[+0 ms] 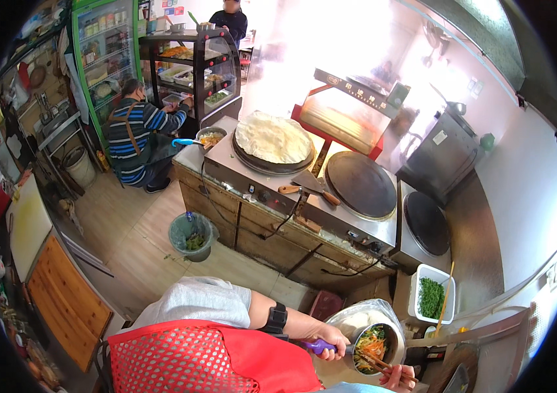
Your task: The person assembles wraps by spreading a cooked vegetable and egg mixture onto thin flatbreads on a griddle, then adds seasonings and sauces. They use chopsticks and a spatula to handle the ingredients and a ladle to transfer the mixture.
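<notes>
My left hand [334,343], with a dark watch on its wrist, is closed round the purple handle [318,345] of a small metal saucepan [355,337]. Shredded orange and green vegetables [371,347] fill the pan. In my right hand [399,378] I grip brown wooden chopsticks [378,362], whose tips reach into the vegetables. Behind and partly under the pan is a plastic-lined container [393,311] with pale contents I cannot make out. A white tub [449,306] of chopped greens [431,298] stands just beyond, to the right.
Ahead is a counter with round griddles [361,185], one bearing a stack of thin flatbreads [274,139]. Wooden-handled scrapers [316,186] lie between them. A waste bin [192,237] stands on the floor. One person [141,134] crouches by a display case [190,75]; another [229,21] stands behind it.
</notes>
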Available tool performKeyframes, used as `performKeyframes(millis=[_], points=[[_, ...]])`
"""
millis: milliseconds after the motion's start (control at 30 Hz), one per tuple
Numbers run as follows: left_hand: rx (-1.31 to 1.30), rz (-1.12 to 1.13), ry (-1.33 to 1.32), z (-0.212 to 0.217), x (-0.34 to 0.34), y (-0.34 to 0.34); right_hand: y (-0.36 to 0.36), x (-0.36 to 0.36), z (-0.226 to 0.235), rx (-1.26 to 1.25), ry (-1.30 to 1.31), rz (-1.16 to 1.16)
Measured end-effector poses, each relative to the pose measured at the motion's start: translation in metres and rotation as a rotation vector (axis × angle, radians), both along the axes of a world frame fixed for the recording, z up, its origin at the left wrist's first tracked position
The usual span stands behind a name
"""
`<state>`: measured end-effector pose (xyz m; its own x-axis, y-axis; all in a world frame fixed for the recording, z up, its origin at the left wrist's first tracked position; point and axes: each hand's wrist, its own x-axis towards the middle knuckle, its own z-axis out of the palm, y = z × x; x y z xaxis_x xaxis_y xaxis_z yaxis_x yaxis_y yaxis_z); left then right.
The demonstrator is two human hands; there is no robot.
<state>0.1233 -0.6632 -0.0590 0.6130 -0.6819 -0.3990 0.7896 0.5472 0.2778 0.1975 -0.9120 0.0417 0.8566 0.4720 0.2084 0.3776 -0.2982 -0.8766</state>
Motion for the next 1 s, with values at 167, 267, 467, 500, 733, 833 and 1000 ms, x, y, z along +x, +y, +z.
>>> performKeyframes(millis=[167, 267, 467, 500, 733, 833, 1000], points=[[-0.076, -0.047, 0.019, 0.004, -0.002, 0.002, 0.009, 0.007, -0.003, 0.035, 0.005, -0.116], [-0.064, -0.044, 0.01, 0.005, -0.003, 0.003, 0.004, 0.008, -0.002, 0.088, 0.029, -0.114], [-0.036, -0.038, 0.008, 0.008, -0.004, 0.001, -0.006, 0.003, -0.001, -0.037, -0.024, -0.042], [-0.014, -0.041, 0.013, 0.009, -0.004, 0.0, -0.003, 0.004, -0.002, -0.065, -0.034, -0.013], [0.048, -0.139, -0.012, 0.025, 0.0, 0.005, 0.03, 0.028, 0.001, 0.063, -0.046, -0.196], [0.048, -0.136, 0.022, 0.03, 0.003, 0.01, 0.023, 0.023, 0.01, -0.014, 0.217, -0.392], [-0.032, -0.224, -0.007, 0.034, 0.013, -0.002, 0.022, 0.034, 0.002, -0.116, -0.218, 0.076]])
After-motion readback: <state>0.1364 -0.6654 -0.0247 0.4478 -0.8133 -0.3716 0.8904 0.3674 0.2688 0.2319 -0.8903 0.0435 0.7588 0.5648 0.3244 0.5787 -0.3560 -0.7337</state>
